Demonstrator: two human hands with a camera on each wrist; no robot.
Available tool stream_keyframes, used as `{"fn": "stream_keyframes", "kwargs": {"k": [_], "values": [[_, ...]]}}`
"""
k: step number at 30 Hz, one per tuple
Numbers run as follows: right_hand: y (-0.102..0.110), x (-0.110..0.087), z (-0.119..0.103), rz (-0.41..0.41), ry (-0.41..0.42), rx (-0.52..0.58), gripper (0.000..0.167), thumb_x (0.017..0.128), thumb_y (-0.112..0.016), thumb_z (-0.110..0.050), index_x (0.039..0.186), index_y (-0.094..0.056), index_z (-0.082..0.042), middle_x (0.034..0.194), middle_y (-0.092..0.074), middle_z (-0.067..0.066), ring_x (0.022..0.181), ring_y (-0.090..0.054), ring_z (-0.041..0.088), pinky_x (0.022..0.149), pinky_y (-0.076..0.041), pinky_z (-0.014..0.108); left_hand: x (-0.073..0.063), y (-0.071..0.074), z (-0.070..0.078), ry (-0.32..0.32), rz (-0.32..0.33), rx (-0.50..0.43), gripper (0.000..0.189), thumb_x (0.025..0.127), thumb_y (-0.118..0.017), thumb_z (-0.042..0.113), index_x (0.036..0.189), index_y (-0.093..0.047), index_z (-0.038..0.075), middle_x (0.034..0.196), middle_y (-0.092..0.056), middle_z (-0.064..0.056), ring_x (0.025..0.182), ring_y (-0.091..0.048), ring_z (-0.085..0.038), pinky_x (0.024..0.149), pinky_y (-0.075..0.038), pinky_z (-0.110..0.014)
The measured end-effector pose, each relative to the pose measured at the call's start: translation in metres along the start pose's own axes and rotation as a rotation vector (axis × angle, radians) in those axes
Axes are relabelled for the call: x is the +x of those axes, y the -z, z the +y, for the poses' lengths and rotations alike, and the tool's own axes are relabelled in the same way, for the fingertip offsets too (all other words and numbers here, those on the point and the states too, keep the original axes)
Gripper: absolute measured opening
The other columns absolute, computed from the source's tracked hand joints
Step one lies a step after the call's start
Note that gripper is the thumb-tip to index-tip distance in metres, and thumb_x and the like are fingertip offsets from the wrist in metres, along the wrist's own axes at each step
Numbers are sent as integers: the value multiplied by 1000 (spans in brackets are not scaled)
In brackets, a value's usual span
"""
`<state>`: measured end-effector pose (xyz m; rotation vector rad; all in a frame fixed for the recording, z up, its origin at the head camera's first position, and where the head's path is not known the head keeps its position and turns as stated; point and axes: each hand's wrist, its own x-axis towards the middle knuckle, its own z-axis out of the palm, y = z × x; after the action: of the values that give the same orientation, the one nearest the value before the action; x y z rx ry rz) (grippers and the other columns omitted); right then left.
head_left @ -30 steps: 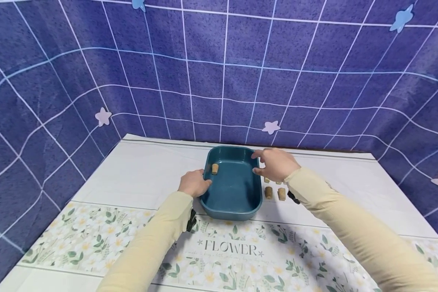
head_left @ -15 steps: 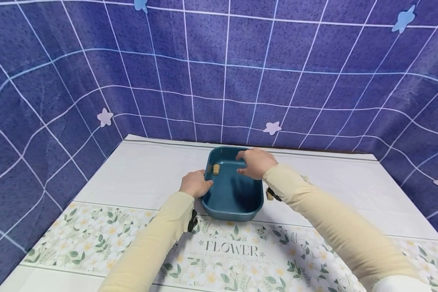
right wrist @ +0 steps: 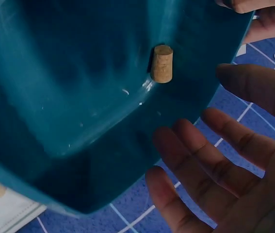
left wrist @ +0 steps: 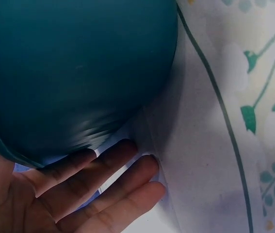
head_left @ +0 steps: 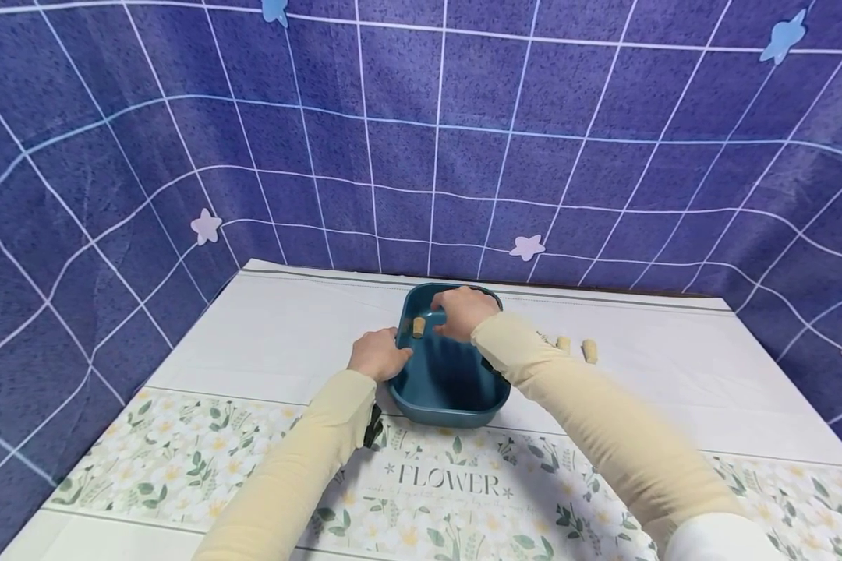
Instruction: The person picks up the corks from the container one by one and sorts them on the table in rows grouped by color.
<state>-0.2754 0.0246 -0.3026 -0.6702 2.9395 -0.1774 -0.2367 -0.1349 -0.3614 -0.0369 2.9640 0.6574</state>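
Observation:
A teal rectangular basin (head_left: pixel 449 417) with rounded corners stands on the tabletop in the head view. My left hand (head_left: pixel 379 354) grips its left wall, thumb over the rim and fingers along the outside; the left wrist view shows those fingers (left wrist: pixel 113 170) against the outer wall. One tapered cork stopper (head_left: pixel 419 327) rests inside, near the left wall. Over the far part of the basin, my right hand (head_left: pixel 465 313) has its fingers spread and holds nothing. In the right wrist view, the cork (right wrist: pixel 162 64) lies beyond these fingertips (right wrist: pixel 166 141).
Two more corks, one (head_left: pixel 564 343) beside another (head_left: pixel 589 351), lie on the table right of the basin, partly behind my right sleeve (head_left: pixel 568 374). A flowered band with the word FLOWER (head_left: pixel 449 479) runs along the front. A blue gridded curtain (head_left: pixel 421 156) backs the table.
My right hand has moved left from the basin's right rim to above its inside, toward the cork. Its sleeve now covers some corks on the table and uncovers others. The left hand keeps its grip.

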Motion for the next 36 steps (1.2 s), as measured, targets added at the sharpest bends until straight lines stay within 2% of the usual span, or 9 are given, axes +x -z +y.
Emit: {"fn": "stream_keyframes", "kwargs": {"k": [5, 10, 14, 22, 31, 36], "values": [[-6, 9, -5, 4, -13, 26, 45, 96, -74, -29, 137, -65, -15, 134, -65, 9, 115, -65, 30, 90, -56, 47, -1, 0, 0, -6, 11, -7, 51, 102, -61, 27, 143, -56, -2, 128, -66, -23, 117, -63, -39, 101, -49, -48], [-8, 14, -10, -10, -39, 37, 46, 96, -73, -30, 138, -65, -15, 135, -65, 9, 118, -64, 31, 94, -53, 49, -1, -1, 0, -6, 17, -17, 48, 102, -61, 27, 140, -58, -1, 123, -69, -21, 111, -66, -37, 98, -51, -47], [-12, 20, -13, -13, -61, 41, 46, 96, -73, -30, 138, -64, -14, 136, -64, 9, 119, -63, 32, 96, -52, 51, 0, 0, 0, -4, 21, -11, 48, 102, -61, 27, 141, -58, -1, 125, -68, -21, 113, -65, -38, 100, -50, -47], [-28, 36, -19, 4, -100, 19, 37, 95, -74, -32, 128, -70, -15, 124, -70, 9, 112, -67, 29, 92, -55, 48, -1, 0, 0, 10, 9, -10, 52, 102, -60, 26, 145, -53, -3, 130, -65, -23, 117, -63, -39, 101, -49, -48], [-46, 49, -23, 2, -184, 54, 45, 95, -73, -28, 136, -61, -12, 128, -69, 12, 114, -67, 32, 95, -53, 49, 0, -2, -2, -18, 30, -16, 40, 100, -62, 24, 130, -65, -1, 109, -72, -19, 102, -67, -36, 92, -53, -46], [-56, 53, -20, 8, -212, 64, 43, 95, -74, -29, 132, -62, -11, 125, -69, 13, 111, -68, 32, 93, -54, 49, 1, -2, -2, -19, 32, -11, 43, 100, -62, 25, 134, -63, -1, 115, -71, -21, 108, -66, -38, 96, -52, -47]]}}
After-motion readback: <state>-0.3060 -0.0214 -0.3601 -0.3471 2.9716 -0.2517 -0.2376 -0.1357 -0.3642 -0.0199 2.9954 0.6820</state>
